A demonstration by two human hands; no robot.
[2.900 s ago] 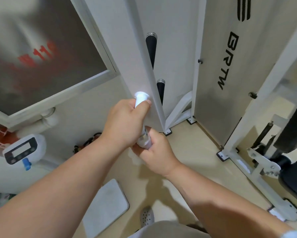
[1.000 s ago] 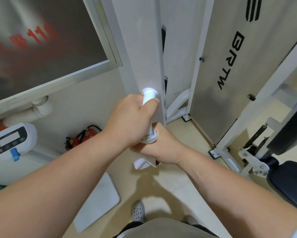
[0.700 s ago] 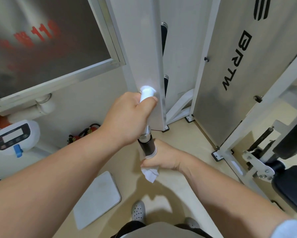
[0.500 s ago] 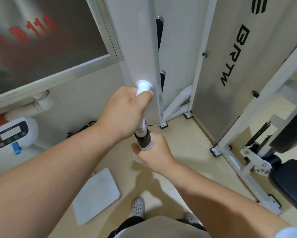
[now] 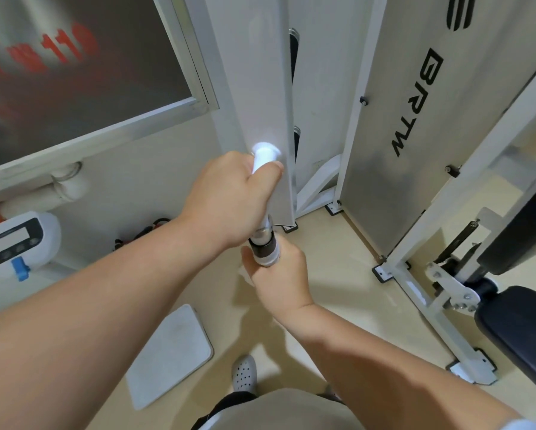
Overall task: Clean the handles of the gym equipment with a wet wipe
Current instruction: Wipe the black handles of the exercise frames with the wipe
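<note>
Nearest to the viewer, at the bottom of the frame, stands a foot in a grey perforated shoe (image 5: 244, 373), with a flat white mat (image 5: 170, 355) lying on the floor to its left. Above them, in the middle of the frame, the right hand (image 5: 279, 274) is closed around the black grip of the handle (image 5: 263, 248), and the wet wipe (image 5: 271, 259) is wrapped between palm and grip; only its white edge shows at the top of the fist and a small corner at the left. The left hand (image 5: 232, 200) is closed firmly on the upper white part of the same bar, just under its bright end cap, and steadies it. To do this step well, I think the right hand should squeeze evenly and slide along the whole black grip while turning a little, so all sides get wet, and the left hand should hold the bar from swinging. Compared with half a second ago, the right hand sits at nearly the same height on the grip, and a second ago it covered the grip fully. Farther back stand the white machine panel (image 5: 260, 88) and the grey shield with black letters (image 5: 415, 103).
</note>
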